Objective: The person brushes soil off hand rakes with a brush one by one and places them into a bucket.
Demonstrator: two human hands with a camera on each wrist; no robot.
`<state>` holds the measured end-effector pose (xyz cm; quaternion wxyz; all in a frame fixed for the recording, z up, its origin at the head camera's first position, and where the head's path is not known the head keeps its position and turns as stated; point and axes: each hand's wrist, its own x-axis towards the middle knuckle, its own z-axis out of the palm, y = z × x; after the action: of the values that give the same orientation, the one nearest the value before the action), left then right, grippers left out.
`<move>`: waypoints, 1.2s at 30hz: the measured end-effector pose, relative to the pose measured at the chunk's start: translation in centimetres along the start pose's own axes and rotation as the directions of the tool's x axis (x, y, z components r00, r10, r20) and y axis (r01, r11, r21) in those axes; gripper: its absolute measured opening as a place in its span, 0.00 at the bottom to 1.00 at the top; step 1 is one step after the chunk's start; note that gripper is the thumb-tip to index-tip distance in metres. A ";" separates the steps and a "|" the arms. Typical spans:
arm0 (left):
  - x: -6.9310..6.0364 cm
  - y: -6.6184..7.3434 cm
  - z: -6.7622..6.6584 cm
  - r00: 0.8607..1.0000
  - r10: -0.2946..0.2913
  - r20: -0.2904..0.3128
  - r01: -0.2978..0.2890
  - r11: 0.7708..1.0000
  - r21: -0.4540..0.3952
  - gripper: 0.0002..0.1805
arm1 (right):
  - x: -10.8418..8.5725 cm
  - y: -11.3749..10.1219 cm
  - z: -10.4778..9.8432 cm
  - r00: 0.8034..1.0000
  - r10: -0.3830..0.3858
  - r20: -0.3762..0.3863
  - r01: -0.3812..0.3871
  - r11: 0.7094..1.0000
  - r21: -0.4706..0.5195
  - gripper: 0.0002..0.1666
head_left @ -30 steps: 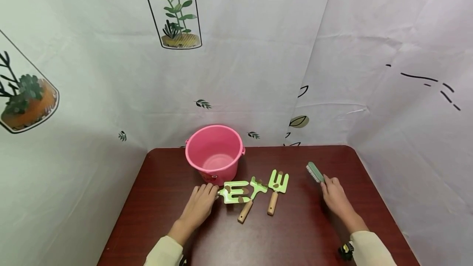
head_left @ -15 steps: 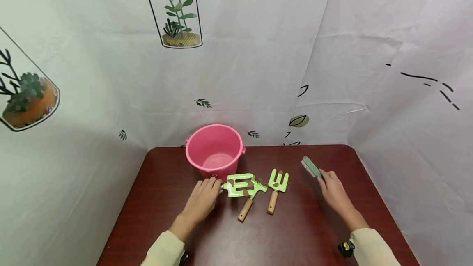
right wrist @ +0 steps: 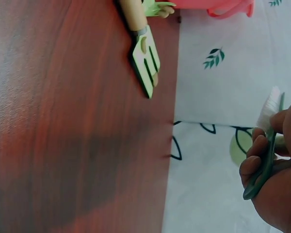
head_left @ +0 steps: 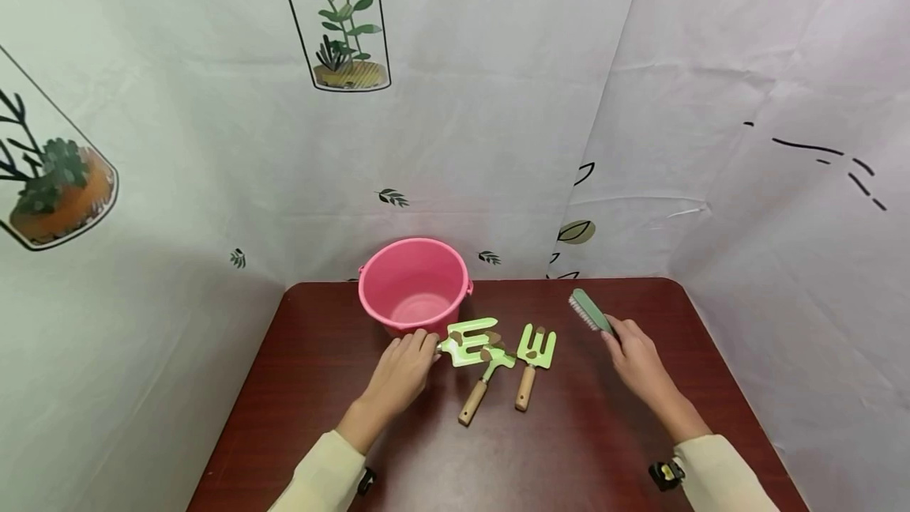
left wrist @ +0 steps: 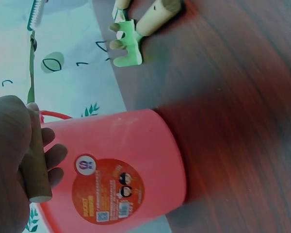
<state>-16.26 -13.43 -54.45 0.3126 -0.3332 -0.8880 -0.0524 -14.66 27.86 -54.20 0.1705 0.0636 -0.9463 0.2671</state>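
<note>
My left hand (head_left: pixel 398 376) grips the wooden handle (left wrist: pixel 37 167) of a green garden fork (head_left: pixel 464 350), raised in front of the pink bucket. Brown patches mark its prongs, which point right and overlap a small green hand rake (head_left: pixel 472 403) from the head view. In my right hand (head_left: pixel 638 358) is a green brush (head_left: pixel 590 311) with white bristles, lifted above the table and angled toward the upper left. The right wrist view shows fingers curled round the brush's green handle (right wrist: pixel 266 170). A second green fork (head_left: pixel 526 387), also brown-spotted, lies on the table between the hands.
The pink bucket (head_left: pixel 412 279) stands at the back of the dark red-brown table (head_left: pixel 569 449), just behind my left hand. A pale printed cloth (head_left: pixel 490 141) hangs behind and at both sides of the table.
My left hand has lifted the garden fork up and to the right, over the rake's head. My right hand has brought the brush leftward and slightly up. The other tools stay put.
</note>
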 end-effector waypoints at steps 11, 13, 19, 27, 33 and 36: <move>2.1 1.4 0.3 0.998 -0.020 0.055 0.021 1.000 -0.020 0.12 | 0.3 -2.5 -0.3 0.999 -0.012 0.051 0.010 0.999 0.039 0.22; 2.5 1.6 0.4 0.998 -0.019 0.061 0.021 1.000 -0.017 0.13 | 0.4 -3.0 -0.3 0.999 -0.020 0.046 0.018 0.999 0.049 0.21; 3.5 2.3 0.5 0.997 -0.033 0.075 0.034 0.999 -0.007 0.15 | 0.7 -4.1 0.4 0.998 -0.053 0.020 0.052 0.996 0.071 0.20; 4.5 2.7 1.2 0.997 -0.019 0.072 0.020 1.000 -0.008 0.14 | 0.9 -5.3 1.1 0.996 -0.081 0.022 0.078 0.991 0.106 0.20; 5.2 2.9 1.8 0.997 -0.021 0.078 0.022 1.000 -0.010 0.14 | 0.9 -6.1 1.6 0.996 -0.079 0.041 0.073 0.989 0.130 0.19; 5.7 3.2 2.0 0.995 -0.036 0.094 0.037 0.999 -0.011 0.14 | 1.0 -6.6 1.7 0.996 -0.082 0.041 0.076 0.987 0.139 0.18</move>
<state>-18.61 -7.24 -53.03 0.2674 -0.3211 -0.9072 -0.0479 -14.68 21.28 -52.00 0.1540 0.1189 -0.9262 0.3230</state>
